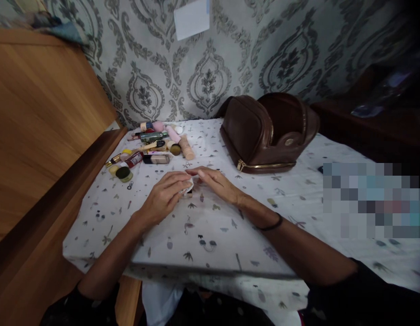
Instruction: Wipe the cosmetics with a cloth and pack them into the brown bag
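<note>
Left hand [163, 194]'s got its fingers bent snugly around a white wad [190, 184], maybe tissue, at its fingertips, loosely curved right hand [217, 182] just right of it, can't tell if that one's gripping too.

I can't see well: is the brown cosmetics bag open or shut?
Open: the brown cosmetics bag gapes, its zipper edges parted around a dark interior.

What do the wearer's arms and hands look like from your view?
Both the left hand and right hand are ungloved. The black left sleeve and black right sleeve leave the forearms bare. A thin dark band circles the right wrist; no band shows on the left. Finer details, such as rings, are too small to tell.
</note>
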`<state>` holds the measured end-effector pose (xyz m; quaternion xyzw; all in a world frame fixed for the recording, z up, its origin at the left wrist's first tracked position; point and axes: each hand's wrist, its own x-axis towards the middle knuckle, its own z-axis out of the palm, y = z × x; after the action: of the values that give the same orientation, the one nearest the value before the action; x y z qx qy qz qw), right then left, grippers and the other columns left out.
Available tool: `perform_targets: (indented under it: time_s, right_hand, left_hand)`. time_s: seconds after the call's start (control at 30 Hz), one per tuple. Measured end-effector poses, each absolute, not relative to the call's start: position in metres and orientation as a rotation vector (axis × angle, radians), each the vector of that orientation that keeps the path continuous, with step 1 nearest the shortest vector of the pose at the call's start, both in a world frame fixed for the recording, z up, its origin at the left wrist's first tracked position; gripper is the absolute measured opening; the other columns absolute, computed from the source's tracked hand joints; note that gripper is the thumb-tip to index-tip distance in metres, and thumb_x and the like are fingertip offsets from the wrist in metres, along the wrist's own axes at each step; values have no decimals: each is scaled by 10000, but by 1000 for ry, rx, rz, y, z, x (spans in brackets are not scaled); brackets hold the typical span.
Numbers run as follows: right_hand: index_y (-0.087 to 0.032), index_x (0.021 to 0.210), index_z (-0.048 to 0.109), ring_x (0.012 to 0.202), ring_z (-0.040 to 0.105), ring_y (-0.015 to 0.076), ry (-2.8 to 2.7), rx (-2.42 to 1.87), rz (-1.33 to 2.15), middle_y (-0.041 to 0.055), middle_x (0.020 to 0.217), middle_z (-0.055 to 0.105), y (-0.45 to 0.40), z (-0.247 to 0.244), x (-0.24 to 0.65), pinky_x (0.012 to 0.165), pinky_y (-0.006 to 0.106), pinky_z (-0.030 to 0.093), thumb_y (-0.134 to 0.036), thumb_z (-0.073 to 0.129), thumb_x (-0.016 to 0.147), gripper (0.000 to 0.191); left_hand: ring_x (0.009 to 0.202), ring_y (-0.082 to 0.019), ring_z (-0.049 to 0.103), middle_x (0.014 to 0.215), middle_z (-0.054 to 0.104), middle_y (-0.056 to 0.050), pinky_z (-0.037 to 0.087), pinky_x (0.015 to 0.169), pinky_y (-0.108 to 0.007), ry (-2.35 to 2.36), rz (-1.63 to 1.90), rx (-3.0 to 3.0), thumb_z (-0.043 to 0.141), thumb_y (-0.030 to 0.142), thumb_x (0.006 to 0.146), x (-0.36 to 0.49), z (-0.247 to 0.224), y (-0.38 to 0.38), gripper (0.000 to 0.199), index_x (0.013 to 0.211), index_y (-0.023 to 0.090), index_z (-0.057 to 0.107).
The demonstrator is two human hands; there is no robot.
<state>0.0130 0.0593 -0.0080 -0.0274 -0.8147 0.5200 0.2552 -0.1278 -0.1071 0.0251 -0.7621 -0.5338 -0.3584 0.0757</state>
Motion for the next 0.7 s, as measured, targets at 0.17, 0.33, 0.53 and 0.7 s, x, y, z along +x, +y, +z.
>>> perform_targets:
  time_s: [0.17,0.33,0.53,0.7]
  right_hand:
    - [-190,1147,673,1095,626,253,-2173,-146,1408,91,1153,686,63,-12,13,976,412,480,-611,417,946,533]
    - [-191,1018,599,906,637,190,-2112,-163,1507,49,1008,663,57,-11,12,821,337,526,-575,565,879,410]
    - [-207,957,541,762,561,139,-2049,-259,1599,-12,863,579,61,-18,7,697,284,500,-482,795,680,466]
    - [-193,1148,588,914,602,165,-2027,-154,1920,10,988,634,74,-17,11,874,339,487,-384,824,655,579]
  left_hand:
    - [1214,-243,567,1166,690,-132,539,974,-460,-1497,-930,-2300,481,90,957,-121,18,-110,252,1127,168,649]
    - [1230,-248,570,1145,699,-124,560,969,-449,-1443,-847,-2330,497,52,942,-118,12,-114,239,1094,150,653]
    - [1203,-240,595,1133,706,-130,583,931,-444,-1396,-844,-2436,490,70,949,-114,6,-114,218,1074,153,649]
    - [1189,-245,592,1122,703,-144,579,924,-424,-1403,-879,-2557,476,40,937,-114,3,-113,217,1019,140,651]
